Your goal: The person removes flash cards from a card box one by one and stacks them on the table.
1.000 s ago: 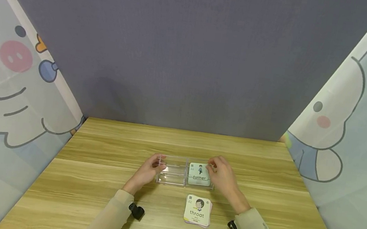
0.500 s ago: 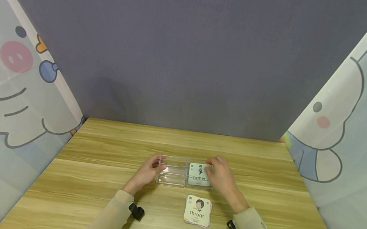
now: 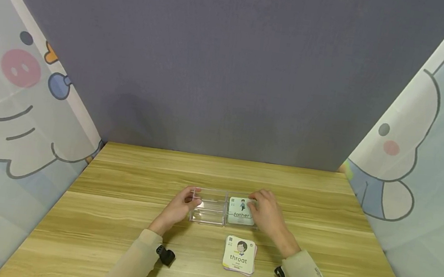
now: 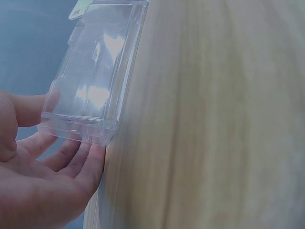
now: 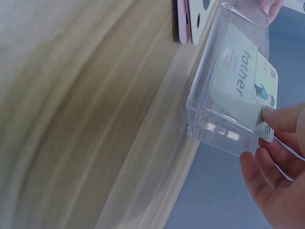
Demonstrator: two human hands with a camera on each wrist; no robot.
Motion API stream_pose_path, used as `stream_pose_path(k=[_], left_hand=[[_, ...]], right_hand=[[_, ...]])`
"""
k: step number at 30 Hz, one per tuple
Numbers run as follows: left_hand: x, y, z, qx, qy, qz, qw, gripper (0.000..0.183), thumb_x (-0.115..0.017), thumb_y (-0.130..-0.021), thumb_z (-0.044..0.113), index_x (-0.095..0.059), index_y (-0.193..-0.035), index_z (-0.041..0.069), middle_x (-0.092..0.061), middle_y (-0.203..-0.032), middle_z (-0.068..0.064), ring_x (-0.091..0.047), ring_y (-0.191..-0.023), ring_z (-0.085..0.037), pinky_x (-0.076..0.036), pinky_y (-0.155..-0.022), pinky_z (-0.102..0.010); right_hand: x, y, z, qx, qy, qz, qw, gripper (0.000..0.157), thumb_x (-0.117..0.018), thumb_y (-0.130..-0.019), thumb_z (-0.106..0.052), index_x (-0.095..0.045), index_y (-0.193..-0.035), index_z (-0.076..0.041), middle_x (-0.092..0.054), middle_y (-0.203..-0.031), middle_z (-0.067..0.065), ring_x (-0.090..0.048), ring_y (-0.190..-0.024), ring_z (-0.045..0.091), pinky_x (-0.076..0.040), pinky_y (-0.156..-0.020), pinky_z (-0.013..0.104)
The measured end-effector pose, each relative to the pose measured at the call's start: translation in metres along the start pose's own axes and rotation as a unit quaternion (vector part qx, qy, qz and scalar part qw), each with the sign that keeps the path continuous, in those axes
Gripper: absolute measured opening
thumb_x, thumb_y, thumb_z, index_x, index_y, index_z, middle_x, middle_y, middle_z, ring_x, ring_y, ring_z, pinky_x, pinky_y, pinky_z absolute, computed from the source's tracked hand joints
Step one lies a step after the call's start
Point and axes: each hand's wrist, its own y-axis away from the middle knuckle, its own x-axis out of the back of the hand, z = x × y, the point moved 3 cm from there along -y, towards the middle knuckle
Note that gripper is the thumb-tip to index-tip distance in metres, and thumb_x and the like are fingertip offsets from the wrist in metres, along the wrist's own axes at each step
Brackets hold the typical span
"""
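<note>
A clear plastic card box (image 3: 209, 205) with two side-by-side compartments stands on the table. Its left end is in my left hand (image 3: 173, 209), and the left wrist view shows the thumb over the near face with fingers curled behind the end wall (image 4: 76, 126). In the right compartment stands a pale green card (image 3: 241, 208) that reads "father", its upper part above the box's front wall. My right hand (image 3: 269, 216) pinches that card's upper right corner between thumb (image 5: 281, 118) and fingers. Whether other cards sit behind it, I cannot tell.
Nearer to me lies a small stack of cards (image 3: 239, 255), a "throat" card on top and a pink edge beneath. Wooden table (image 3: 117, 181) surrounds the box. A dark grey panel (image 3: 231, 65) rises behind, with cartoon-printed curtains (image 3: 442, 239) at both sides.
My right hand has shifted slightly left at the card's corner since a second ago. The left hand, the box and the card stack have stayed put.
</note>
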Motion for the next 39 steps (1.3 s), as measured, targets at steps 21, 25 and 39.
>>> stream_pose_path(k=[21, 25, 39], left_hand=[[0.0007, 0.0014, 0.0015, 0.000, 0.000, -0.003, 1.0000, 0.043, -0.062, -0.102, 0.016, -0.052, -0.144, 0.006, -0.063, -0.126, -0.014, -0.056, -0.121, -0.035, -0.044, -0.103, -0.055], [0.0008, 0.0013, 0.0013, 0.000, 0.000, -0.005, 1.0000, 0.044, -0.062, -0.103, 0.016, -0.051, -0.145, 0.007, -0.062, -0.127, -0.013, -0.055, -0.122, -0.035, -0.043, -0.104, -0.056], [-0.0002, 0.0008, 0.0011, -0.001, 0.001, 0.000, 1.0000, 0.042, -0.061, -0.103, 0.016, -0.052, -0.143, 0.005, -0.062, -0.126, -0.013, -0.056, -0.120, -0.033, -0.046, -0.099, -0.054]], right_hand=[[0.0019, -0.0016, 0.0031, -0.001, -0.022, 0.011, 1.000, 0.015, -0.076, -0.090, -0.005, -0.072, -0.105, -0.003, -0.072, -0.106, 0.010, -0.063, -0.098, 0.025, -0.056, -0.081, 0.042], [0.0030, -0.0014, 0.0030, -0.001, -0.028, 0.016, 0.999, 0.015, -0.076, -0.090, -0.005, -0.071, -0.105, -0.003, -0.072, -0.105, 0.010, -0.063, -0.097, 0.025, -0.056, -0.080, 0.041], [0.0088, -0.0003, 0.0005, -0.008, -0.062, 0.038, 0.997, 0.012, -0.074, -0.091, -0.003, -0.070, -0.103, -0.002, -0.070, -0.102, 0.011, -0.065, -0.092, 0.025, -0.056, -0.075, 0.039]])
